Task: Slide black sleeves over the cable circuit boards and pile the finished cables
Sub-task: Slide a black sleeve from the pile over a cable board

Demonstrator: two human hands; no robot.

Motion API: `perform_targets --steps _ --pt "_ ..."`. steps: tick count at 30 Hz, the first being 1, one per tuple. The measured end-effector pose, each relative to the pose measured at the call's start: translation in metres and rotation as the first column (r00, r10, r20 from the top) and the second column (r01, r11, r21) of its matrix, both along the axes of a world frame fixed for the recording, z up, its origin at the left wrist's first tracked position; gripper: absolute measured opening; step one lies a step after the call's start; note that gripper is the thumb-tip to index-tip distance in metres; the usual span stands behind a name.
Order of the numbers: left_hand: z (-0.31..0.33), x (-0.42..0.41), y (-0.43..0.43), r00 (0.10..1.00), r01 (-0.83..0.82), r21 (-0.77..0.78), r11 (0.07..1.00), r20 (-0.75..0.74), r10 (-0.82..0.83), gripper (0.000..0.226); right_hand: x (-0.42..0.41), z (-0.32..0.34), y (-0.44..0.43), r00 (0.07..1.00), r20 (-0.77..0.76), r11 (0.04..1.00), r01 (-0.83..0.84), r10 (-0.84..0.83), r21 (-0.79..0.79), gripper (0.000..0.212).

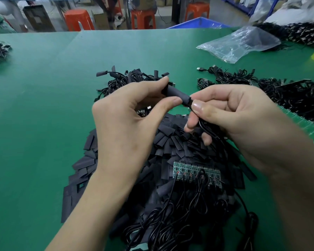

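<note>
- Pinching one end of a black sleeve (176, 94) between thumb and forefinger, the left hand (127, 120) is closed on it above the green table (43, 105)
- Beyond the left hand's fingertips lies a pile of sleeved cables (127, 78)
- Below and between both hands spreads a heap of loose flat sleeves (170, 144), with a strip of green circuit boards (197, 172) resting on it, black wires running from the boards toward the viewer
- The right hand (243, 120) grips the sleeve's other end with thumb and forefinger, its cable (208, 129) trailing down under the curled fingers
- Past the right hand sit tangled USB cables (230, 77) and a clear plastic bag (239, 44)
</note>
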State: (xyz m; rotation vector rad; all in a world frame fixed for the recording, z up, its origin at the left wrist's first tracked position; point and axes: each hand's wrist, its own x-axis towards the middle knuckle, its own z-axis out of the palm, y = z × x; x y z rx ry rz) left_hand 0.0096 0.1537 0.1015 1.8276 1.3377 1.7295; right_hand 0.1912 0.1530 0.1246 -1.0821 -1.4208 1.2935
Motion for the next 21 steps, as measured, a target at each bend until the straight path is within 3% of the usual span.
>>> perform_targets --steps 10,17,21 --pt "0.0025 -0.0027 0.0021 0.989 0.079 -0.123 0.989 0.137 -0.062 0.023 -0.0051 0.0011 -0.0026 0.999 -0.032 0.999 -0.023 0.024 0.034 0.020" --pt "0.0053 -0.0002 -0.0016 0.998 0.065 -0.162 0.985 0.008 -0.065 0.043 -0.0069 0.0025 -0.0040 1.000 0.012 0.997 0.024 -0.025 0.067 0.018" --pt "0.0059 -0.0047 -0.0003 0.994 0.097 -0.178 0.979 -0.032 -0.104 0.037 -0.0064 0.0043 -0.0043 0.998 0.051 0.997 0.027 -0.031 0.076 0.017"
